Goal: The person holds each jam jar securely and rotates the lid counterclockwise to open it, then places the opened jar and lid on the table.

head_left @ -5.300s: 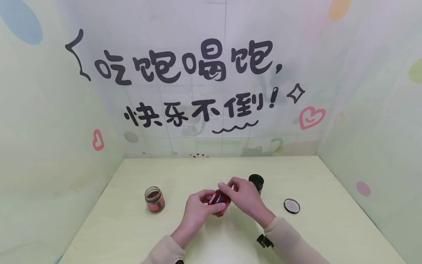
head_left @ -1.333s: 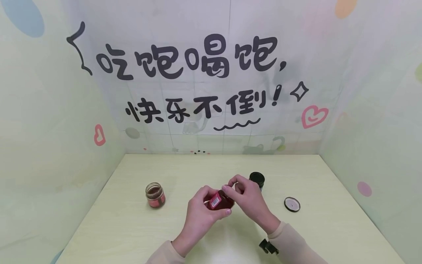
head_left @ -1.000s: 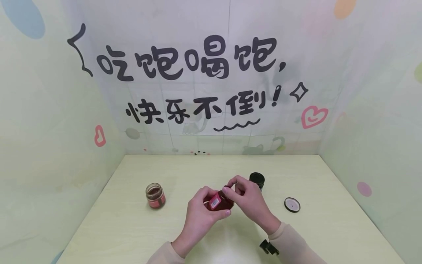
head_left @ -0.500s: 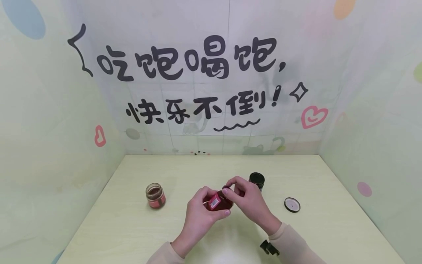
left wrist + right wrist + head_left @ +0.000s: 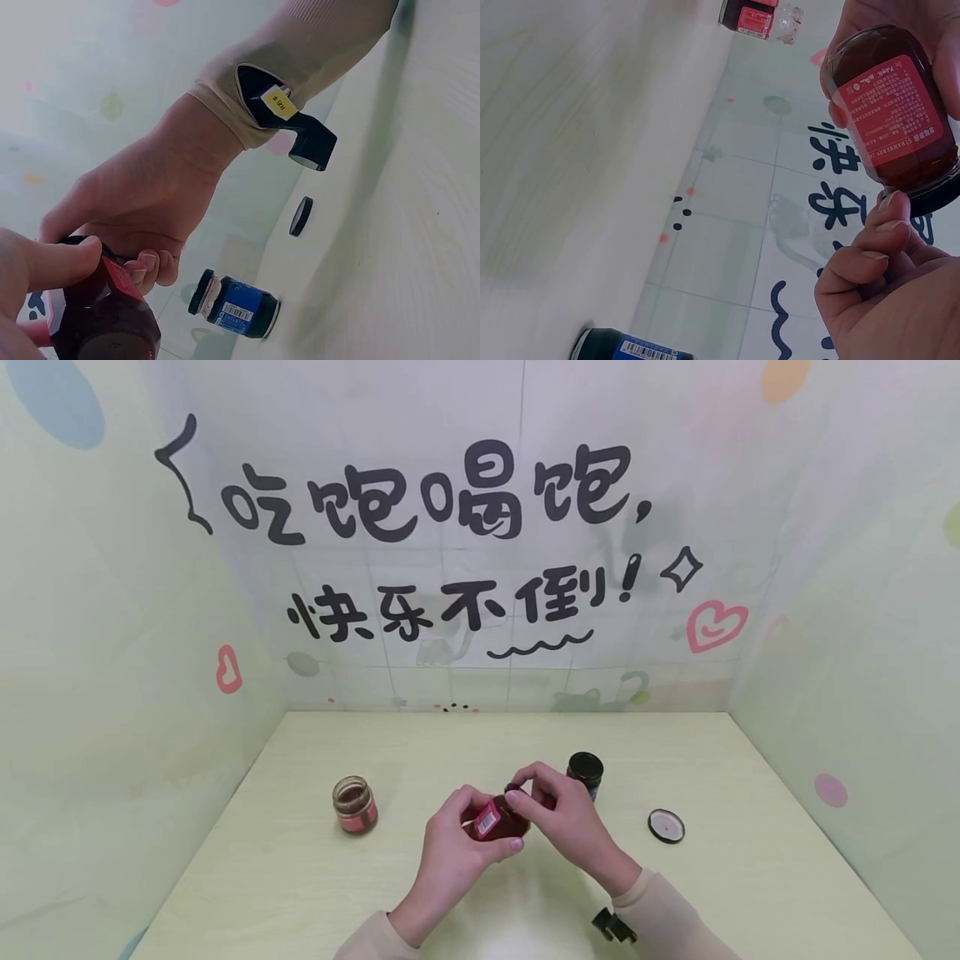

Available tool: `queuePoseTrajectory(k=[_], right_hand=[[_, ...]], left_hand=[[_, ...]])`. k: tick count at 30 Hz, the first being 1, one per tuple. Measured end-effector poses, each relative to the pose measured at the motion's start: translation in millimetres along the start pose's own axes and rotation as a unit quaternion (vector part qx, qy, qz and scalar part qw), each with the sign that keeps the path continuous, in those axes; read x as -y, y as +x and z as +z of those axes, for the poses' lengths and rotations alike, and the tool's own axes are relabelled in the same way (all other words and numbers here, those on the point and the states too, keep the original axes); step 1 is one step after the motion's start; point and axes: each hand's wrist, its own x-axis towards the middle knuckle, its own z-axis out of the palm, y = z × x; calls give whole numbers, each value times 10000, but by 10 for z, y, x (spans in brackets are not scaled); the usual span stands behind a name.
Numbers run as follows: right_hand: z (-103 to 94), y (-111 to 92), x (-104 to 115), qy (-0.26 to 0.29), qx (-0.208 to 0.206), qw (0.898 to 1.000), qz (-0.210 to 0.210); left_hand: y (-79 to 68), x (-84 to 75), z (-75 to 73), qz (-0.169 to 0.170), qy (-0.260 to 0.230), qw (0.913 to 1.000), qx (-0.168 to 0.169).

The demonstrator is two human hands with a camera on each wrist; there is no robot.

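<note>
Between the two hands is a strawberry jam jar [image 5: 501, 823] with dark red contents, a red label [image 5: 892, 109] and a black lid [image 5: 936, 196]. My left hand [image 5: 456, 845] wraps its fingers and thumb round the jar's body and holds it tilted above the table, lid end toward the right. The fingers of my right hand [image 5: 564, 814] grip the lid, which they partly cover in the head view. From the right wrist view, curled fingertips [image 5: 889, 206] show at the lid's edge.
On the table [image 5: 285, 893], an uncapped red-labelled jar [image 5: 355, 810] stands at the left. A blue-labelled jar [image 5: 241, 307] with a black lid stands behind my right hand. A loose lid [image 5: 666, 827] lies inner side up at the right. A black wrist mount [image 5: 613, 925] hangs from the right sleeve.
Since the oldest frame the held jar has turned in my left hand, so a barcode on its label now faces up. Over the last second both hands stay almost in place at the jar.
</note>
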Motion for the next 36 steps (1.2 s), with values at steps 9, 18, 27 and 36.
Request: queuePoseTrajectory(k=[9,18,27,36], right_hand=[[39,19,-253,-398,-87,9989,-218],[26,19,-261,-506,-110,9984,-227],[31,9,-210,-618,-173,9975,286],[21,1,-196,-580,-270,9971,415]], left_hand=[[-3,7,0,-82,-65,9999,37],[-10,-5,7,-76,-19,10000,52],[-22,-5,26,-2,168,9999,0],[-43,-20,51,-60,210,9998,48]])
